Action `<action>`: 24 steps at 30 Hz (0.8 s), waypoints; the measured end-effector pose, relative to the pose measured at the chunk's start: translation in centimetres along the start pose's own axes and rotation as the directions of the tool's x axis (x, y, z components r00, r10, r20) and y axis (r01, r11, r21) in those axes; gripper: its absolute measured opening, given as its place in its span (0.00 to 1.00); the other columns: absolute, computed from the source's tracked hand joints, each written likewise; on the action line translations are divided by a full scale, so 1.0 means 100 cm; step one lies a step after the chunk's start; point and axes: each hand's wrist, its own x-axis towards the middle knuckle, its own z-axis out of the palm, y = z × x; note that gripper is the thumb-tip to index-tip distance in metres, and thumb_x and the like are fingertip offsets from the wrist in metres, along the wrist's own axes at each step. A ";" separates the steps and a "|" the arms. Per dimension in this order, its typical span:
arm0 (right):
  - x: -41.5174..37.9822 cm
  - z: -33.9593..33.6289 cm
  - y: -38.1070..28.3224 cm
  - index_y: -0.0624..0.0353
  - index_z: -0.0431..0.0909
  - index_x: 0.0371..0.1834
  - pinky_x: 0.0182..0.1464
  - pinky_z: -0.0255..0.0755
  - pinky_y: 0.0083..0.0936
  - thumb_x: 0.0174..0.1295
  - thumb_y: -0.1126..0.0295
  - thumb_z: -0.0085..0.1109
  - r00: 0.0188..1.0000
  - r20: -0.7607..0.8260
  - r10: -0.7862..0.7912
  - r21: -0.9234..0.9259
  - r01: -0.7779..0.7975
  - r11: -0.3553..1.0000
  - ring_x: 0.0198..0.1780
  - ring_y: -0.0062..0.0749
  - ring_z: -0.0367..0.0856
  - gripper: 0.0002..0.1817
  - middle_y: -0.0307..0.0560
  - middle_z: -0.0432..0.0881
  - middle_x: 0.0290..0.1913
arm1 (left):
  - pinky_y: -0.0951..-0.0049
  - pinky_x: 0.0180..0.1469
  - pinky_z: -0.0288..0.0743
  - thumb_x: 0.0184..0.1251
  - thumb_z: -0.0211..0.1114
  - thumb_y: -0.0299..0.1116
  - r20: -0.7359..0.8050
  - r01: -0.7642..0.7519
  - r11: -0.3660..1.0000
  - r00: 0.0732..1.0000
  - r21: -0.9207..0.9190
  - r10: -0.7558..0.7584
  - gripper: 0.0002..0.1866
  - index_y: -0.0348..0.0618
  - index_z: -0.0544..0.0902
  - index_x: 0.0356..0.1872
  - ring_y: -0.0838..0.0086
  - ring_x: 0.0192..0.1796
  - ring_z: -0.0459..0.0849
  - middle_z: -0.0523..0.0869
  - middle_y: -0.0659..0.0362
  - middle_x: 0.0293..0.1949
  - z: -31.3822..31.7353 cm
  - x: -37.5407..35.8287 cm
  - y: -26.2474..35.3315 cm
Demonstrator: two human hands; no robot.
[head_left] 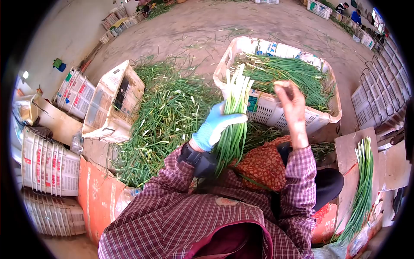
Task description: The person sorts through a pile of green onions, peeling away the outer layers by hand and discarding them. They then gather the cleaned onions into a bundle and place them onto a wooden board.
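Gripping green-and-white stalk bundle point(233, 138) in blue-gloved left fingers point(235, 118), near white plastic crate point(264, 113) | bare right fingers point(283, 90) curled, contents unclear | likely light, bruisable; hold at firmer white stems

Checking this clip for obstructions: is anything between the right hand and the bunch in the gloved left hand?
Nothing visible stands between the right hand and the green bunch in the left hand; the crate shows behind the gap.

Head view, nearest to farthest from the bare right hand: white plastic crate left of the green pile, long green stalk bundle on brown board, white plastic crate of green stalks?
1. Crate of stalks, just ahead of the right hand
2. Stalk bundle, right
3. Other crate, far left
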 end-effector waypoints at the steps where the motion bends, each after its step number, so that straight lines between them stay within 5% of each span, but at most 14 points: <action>1: -0.010 0.008 -0.011 0.57 0.82 0.40 0.32 0.68 0.13 0.64 0.64 0.62 0.997 0.068 0.028 -0.019 -0.027 0.999 0.29 0.14 0.73 0.09 0.31 0.80 0.30 | 0.78 0.37 0.74 0.59 0.67 0.27 -0.003 0.008 1.000 1.000 -0.008 -0.008 0.19 0.38 0.78 0.53 0.81 0.36 0.79 0.82 0.64 0.37 -0.003 0.001 -0.002; 2: -0.016 0.017 -0.020 0.57 0.82 0.39 0.31 0.70 0.14 0.62 0.64 0.65 0.988 0.137 0.076 -0.054 -0.070 0.996 0.28 0.14 0.75 0.09 0.32 0.82 0.29 | 0.78 0.37 0.74 0.59 0.67 0.27 -0.007 0.011 1.000 1.000 -0.005 -0.011 0.19 0.38 0.78 0.53 0.81 0.36 0.79 0.82 0.64 0.37 -0.005 0.001 -0.004; 6: -0.027 0.046 -0.022 0.64 0.80 0.35 0.30 0.72 0.18 0.59 0.70 0.67 0.966 0.219 -0.139 -0.263 0.196 0.945 0.28 0.18 0.79 0.08 0.38 0.85 0.29 | 0.79 0.39 0.74 0.60 0.66 0.26 -0.017 -0.047 0.999 0.999 -0.025 0.046 0.21 0.37 0.77 0.55 0.81 0.37 0.80 0.82 0.64 0.38 0.000 -0.002 -0.001; 10: -0.026 0.051 -0.014 0.65 0.80 0.36 0.28 0.72 0.16 0.60 0.72 0.65 0.973 0.217 -0.075 -0.083 0.096 0.992 0.27 0.16 0.80 0.08 0.39 0.85 0.29 | 0.79 0.42 0.74 0.60 0.65 0.26 -0.005 -0.015 1.000 1.000 -0.018 0.015 0.20 0.37 0.77 0.55 0.80 0.39 0.81 0.83 0.63 0.39 -0.003 -0.004 0.004; 18: -0.021 0.048 -0.016 0.65 0.80 0.34 0.25 0.70 0.16 0.63 0.72 0.61 0.970 0.241 -0.002 -0.045 0.013 0.999 0.26 0.14 0.78 0.06 0.37 0.82 0.25 | 0.77 0.45 0.75 0.60 0.65 0.29 0.038 0.045 0.997 0.998 -0.064 -0.043 0.17 0.36 0.80 0.50 0.78 0.41 0.82 0.85 0.61 0.40 -0.009 -0.003 0.005; 20: -0.016 0.047 -0.014 0.65 0.79 0.33 0.27 0.71 0.21 0.63 0.74 0.60 0.924 0.270 -0.272 -0.260 0.342 0.903 0.25 0.21 0.79 0.05 0.41 0.80 0.23 | 0.77 0.45 0.75 0.60 0.64 0.28 0.040 0.051 0.998 0.998 -0.033 -0.049 0.16 0.36 0.81 0.50 0.78 0.41 0.82 0.85 0.60 0.40 -0.013 -0.003 0.004; 24: -0.006 0.043 -0.008 0.65 0.78 0.32 0.29 0.71 0.28 0.63 0.73 0.59 0.872 0.230 -0.433 -0.376 0.490 0.786 0.26 0.33 0.80 0.05 0.48 0.79 0.24 | 0.78 0.44 0.75 0.59 0.67 0.28 0.018 -0.022 0.999 1.000 0.029 0.021 0.17 0.36 0.80 0.49 0.79 0.40 0.82 0.85 0.60 0.40 -0.016 -0.005 0.000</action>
